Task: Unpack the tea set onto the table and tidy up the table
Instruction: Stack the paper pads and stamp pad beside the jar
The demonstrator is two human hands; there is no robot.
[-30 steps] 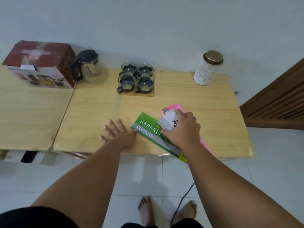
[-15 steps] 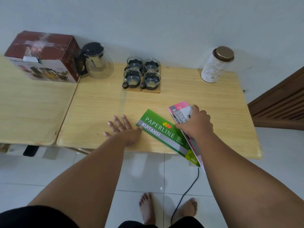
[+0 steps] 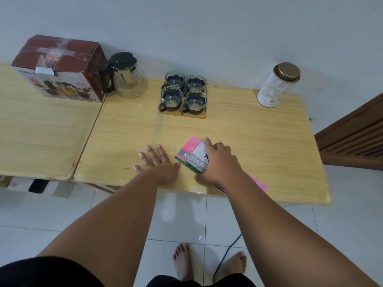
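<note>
Booklets (image 3: 191, 157) lie stacked near the table (image 3: 259, 137) front edge, pink over green, a small white pad on top. The right hand (image 3: 219, 160) presses flat on them; the left hand (image 3: 157, 162) rests spread alongside. Thin, light and slippery, they are probably best pinched by their overhanging edge.

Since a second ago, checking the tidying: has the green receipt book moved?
Yes. The green receipt book slid right, away from the left hand, and now lies under the pink book by the right hand.
</note>
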